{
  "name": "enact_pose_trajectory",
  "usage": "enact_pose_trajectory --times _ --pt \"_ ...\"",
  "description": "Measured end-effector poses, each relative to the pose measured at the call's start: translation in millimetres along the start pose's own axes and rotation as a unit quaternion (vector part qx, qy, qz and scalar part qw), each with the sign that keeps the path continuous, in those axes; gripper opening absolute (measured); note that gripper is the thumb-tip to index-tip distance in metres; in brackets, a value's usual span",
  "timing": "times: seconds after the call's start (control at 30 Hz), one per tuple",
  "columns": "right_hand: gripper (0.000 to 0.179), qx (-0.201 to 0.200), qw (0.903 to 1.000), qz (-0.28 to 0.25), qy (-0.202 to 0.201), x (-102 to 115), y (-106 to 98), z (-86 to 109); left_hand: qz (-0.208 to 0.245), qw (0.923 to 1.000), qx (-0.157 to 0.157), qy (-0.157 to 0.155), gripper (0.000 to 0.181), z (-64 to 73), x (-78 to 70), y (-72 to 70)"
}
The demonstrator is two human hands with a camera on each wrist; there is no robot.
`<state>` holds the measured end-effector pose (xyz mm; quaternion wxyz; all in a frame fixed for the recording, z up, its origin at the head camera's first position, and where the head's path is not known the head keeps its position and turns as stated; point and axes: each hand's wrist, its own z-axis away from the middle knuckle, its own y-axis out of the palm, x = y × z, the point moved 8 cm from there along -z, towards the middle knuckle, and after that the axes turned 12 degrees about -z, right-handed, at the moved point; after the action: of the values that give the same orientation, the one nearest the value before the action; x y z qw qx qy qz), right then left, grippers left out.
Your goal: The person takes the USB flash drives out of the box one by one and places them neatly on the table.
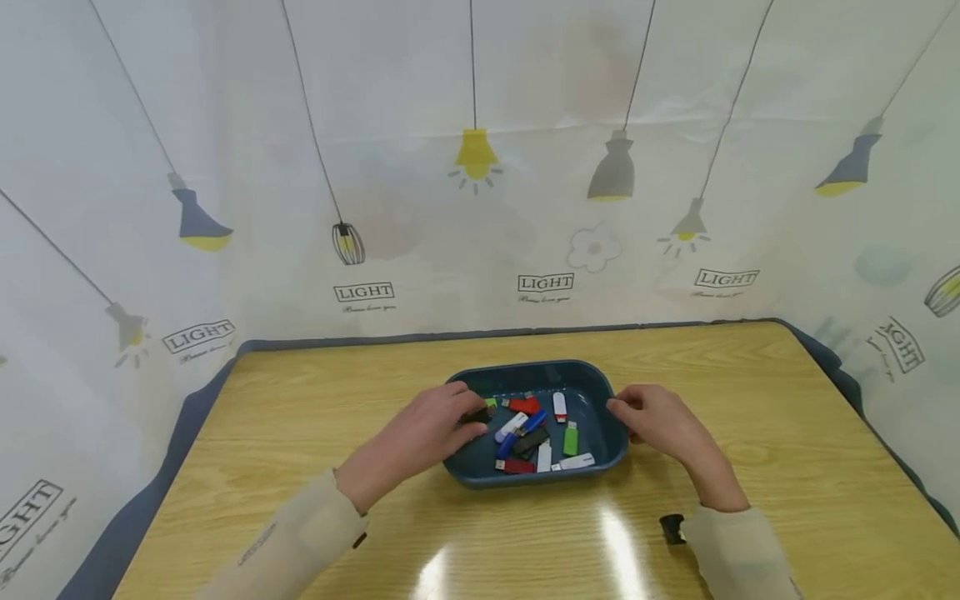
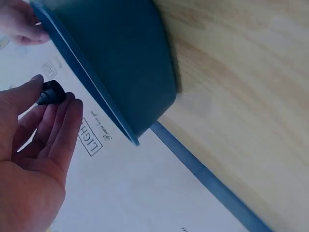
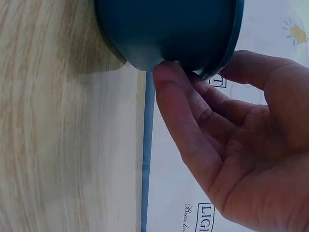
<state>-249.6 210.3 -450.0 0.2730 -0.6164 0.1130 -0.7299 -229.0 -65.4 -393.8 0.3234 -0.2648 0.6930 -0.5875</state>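
One blue tray (image 1: 536, 481), many USB sticks (image 1: 534, 441) inside.
Left hand (image 1: 431, 429) pinches a black stick (image 2: 51, 93) between thumb and fingertips, over the tray's left end; right hand (image 1: 662, 422) grips the tray's right end. Red, white, blue, green and black sticks lie loose, some overlapping, toward the middle.

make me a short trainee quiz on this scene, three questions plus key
1. True or false: the right hand grips the tray.

2. Fill in the colour: the left hand pinches a small ___ item.

3. Which view shows the drives lying inside the tray?
a) left wrist
b) head
c) right wrist

Key: 1. True. 2. Black. 3. b; both wrist views show the tray from outside.
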Motion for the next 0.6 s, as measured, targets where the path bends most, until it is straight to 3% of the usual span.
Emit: enact_pose_trajectory --times 0.27,0.6 --pt "0.041 0.009 0.9995 -0.031 0.007 -3 3 -0.2 0.045 0.9959 -0.03 -0.072 0.019 26.7 20.1 1.5" --pt "0.056 0.023 0.9946 -0.101 0.008 -3 11 -3.9 0.066 0.9889 -0.058 -0.12 0.017 56.2 49.1 4.5"
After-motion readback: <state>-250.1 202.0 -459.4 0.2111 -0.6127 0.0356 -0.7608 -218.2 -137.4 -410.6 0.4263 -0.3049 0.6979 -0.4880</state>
